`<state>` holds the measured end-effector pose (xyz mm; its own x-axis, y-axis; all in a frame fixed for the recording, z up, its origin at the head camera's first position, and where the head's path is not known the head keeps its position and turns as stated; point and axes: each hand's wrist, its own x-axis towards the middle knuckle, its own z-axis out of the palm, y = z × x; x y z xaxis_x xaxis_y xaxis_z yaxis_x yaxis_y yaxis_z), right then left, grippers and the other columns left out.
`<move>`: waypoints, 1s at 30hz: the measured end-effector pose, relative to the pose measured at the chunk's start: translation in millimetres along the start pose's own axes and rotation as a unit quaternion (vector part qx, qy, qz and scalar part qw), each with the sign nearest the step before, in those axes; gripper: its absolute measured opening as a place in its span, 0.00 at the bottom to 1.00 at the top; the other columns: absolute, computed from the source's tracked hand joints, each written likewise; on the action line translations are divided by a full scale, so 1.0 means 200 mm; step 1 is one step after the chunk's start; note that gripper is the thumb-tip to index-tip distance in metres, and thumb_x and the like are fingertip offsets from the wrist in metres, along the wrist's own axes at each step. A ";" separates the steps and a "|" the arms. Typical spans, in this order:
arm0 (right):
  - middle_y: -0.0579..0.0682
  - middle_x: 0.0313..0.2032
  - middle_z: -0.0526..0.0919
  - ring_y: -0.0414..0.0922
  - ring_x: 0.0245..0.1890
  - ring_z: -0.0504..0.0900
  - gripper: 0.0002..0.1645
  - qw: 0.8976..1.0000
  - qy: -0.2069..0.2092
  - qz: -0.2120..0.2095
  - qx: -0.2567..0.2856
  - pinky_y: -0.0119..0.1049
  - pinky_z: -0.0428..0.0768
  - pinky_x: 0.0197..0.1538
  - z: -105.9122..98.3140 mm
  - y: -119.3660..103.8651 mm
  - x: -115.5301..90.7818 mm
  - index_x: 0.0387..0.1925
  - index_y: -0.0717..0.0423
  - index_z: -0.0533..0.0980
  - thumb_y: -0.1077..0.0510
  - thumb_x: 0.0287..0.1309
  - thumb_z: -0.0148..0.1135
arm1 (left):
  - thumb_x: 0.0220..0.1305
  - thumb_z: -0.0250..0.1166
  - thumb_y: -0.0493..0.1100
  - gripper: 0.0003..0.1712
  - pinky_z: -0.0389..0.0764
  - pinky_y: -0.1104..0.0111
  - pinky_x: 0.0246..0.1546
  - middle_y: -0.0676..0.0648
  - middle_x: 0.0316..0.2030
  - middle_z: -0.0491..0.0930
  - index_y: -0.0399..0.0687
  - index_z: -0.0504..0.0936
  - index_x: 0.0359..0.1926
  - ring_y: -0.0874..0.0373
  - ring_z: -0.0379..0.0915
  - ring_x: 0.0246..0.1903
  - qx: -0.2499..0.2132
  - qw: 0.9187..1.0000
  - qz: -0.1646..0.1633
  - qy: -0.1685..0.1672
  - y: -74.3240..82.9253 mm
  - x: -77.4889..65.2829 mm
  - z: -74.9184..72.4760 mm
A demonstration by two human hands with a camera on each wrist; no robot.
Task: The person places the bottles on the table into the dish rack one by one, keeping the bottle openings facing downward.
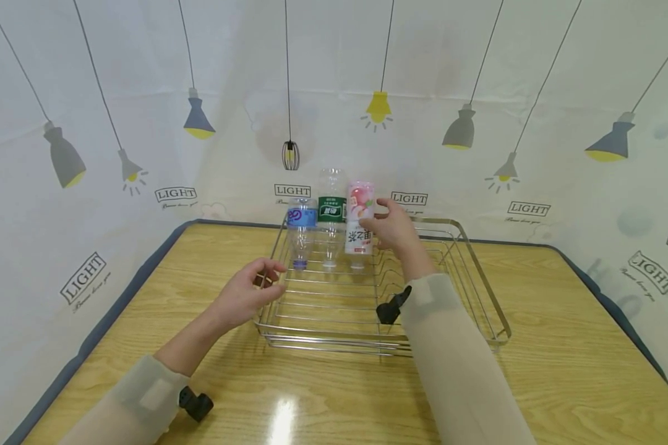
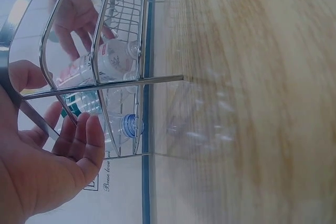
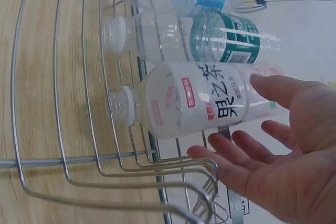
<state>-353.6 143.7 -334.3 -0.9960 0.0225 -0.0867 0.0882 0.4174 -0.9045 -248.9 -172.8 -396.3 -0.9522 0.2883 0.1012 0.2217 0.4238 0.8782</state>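
Note:
Three plastic bottles stand cap-down in a row at the back of the wire rack [image 1: 328,339]. On the left is a bottle with a blue label [image 1: 302,217] and a blue cap. A clear bottle with a green label [image 1: 331,209] stands in the middle. The right one is a pink-and-white peach tea bottle [image 1: 359,238]. My right hand [image 1: 394,228] is beside this tea bottle, its thumb overlapping the label and its fingers spread loosely in the right wrist view. My left hand [image 1: 250,293] is at the rack's left rim, fingers loosely bent, with nothing held.
The rack sits on a wood-grain table [image 1: 228,383] and has bent wire dividers [image 1: 392,272] right of the bottles. Behind it hangs a pale backdrop [image 1: 334,111] printed with lamps. A small black camera [image 1: 389,309] is worn on my right wrist.

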 end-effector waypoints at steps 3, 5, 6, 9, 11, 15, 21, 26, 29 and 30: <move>0.61 0.79 0.71 0.61 0.74 0.77 0.49 1.000 0.001 0.006 -0.014 0.60 0.86 0.66 -0.01 -0.02 -0.01 0.86 0.49 0.57 0.46 0.75 0.70 | 0.76 0.68 0.43 0.22 0.78 0.62 0.45 0.41 0.51 0.75 0.42 0.78 0.66 0.50 0.72 0.48 0.005 1.000 -0.001 -0.001 0.00 0.00 0.00; 0.61 0.79 0.71 0.62 0.74 0.76 0.50 1.000 0.007 0.011 -0.020 0.60 0.85 0.68 -0.02 -0.03 -0.02 0.86 0.50 0.57 0.44 0.75 0.70 | 0.76 0.68 0.43 0.22 0.78 0.62 0.45 0.41 0.52 0.75 0.43 0.78 0.66 0.50 0.72 0.48 0.006 1.000 -0.003 -0.002 0.00 0.00 0.00; 0.61 0.79 0.70 0.62 0.74 0.76 0.50 1.000 0.012 0.014 -0.024 0.60 0.84 0.69 -0.02 -0.04 -0.03 0.86 0.50 0.57 0.42 0.75 0.70 | 0.76 0.68 0.43 0.22 0.78 0.62 0.45 0.41 0.52 0.75 0.43 0.78 0.66 0.50 0.72 0.49 0.007 1.000 -0.004 -0.003 0.00 0.00 0.00; 0.62 0.79 0.69 0.62 0.73 0.76 0.51 0.999 0.030 0.012 -0.021 0.59 0.83 0.70 -0.04 -0.08 -0.05 0.86 0.52 0.57 0.39 0.74 0.69 | 0.76 0.68 0.43 0.22 0.78 0.62 0.45 0.39 0.54 0.75 0.43 0.78 0.66 0.49 0.72 0.49 0.007 1.000 -0.008 -0.006 0.00 0.00 0.01; 0.63 0.79 0.69 0.63 0.73 0.76 0.52 0.999 0.036 0.003 -0.009 0.59 0.82 0.71 -0.06 -0.10 -0.07 0.86 0.53 0.57 0.38 0.74 0.68 | 0.76 0.68 0.44 0.22 0.78 0.62 0.45 0.37 0.57 0.75 0.43 0.78 0.66 0.48 0.72 0.50 0.008 1.000 -0.010 -0.006 0.00 0.00 0.01; 0.62 0.81 0.67 0.62 0.75 0.75 0.52 0.999 0.038 -0.024 0.009 0.59 0.82 0.72 -0.12 -0.15 -0.12 0.85 0.54 0.56 0.37 0.75 0.67 | 0.78 0.66 0.46 0.22 0.78 0.62 0.45 0.33 0.64 0.71 0.43 0.78 0.66 0.47 0.71 0.51 0.014 1.000 -0.015 -0.007 0.00 0.00 0.01; 0.61 0.79 0.69 0.58 0.73 0.77 0.51 0.997 0.030 -0.065 -0.003 0.57 0.83 0.70 -0.24 -0.21 -0.20 0.85 0.55 0.58 0.33 0.76 0.63 | 0.80 0.64 0.51 0.24 0.79 0.59 0.48 0.35 0.72 0.65 0.46 0.78 0.69 0.43 0.71 0.58 0.037 0.999 -0.023 -0.009 0.02 0.01 -0.01; 0.61 0.77 0.71 0.58 0.69 0.78 0.51 0.995 0.019 -0.092 -0.038 0.58 0.82 0.71 -0.35 -0.24 -0.27 0.86 0.52 0.56 0.30 0.77 0.59 | 0.80 0.64 0.53 0.29 0.81 0.44 0.63 0.33 0.76 0.63 0.45 0.77 0.73 0.36 0.68 0.70 0.072 0.997 -0.010 -0.001 0.04 0.00 -0.03; 0.60 0.77 0.70 0.58 0.69 0.77 0.53 0.991 0.015 -0.105 -0.084 0.60 0.81 0.71 -0.41 -0.24 -0.32 0.87 0.49 0.56 0.26 0.76 0.56 | 0.79 0.65 0.52 0.31 0.78 0.40 0.70 0.33 0.74 0.65 0.44 0.76 0.74 0.35 0.65 0.73 0.099 0.995 0.011 0.011 0.06 0.00 -0.05; 0.59 0.78 0.70 0.59 0.70 0.77 0.53 0.989 0.014 -0.108 -0.101 0.62 0.79 0.71 -0.43 -0.24 -0.34 0.87 0.48 0.56 0.25 0.76 0.55 | 0.79 0.65 0.51 0.31 0.77 0.39 0.71 0.33 0.74 0.65 0.43 0.75 0.75 0.36 0.65 0.73 0.106 0.994 0.020 0.013 0.07 0.00 -0.05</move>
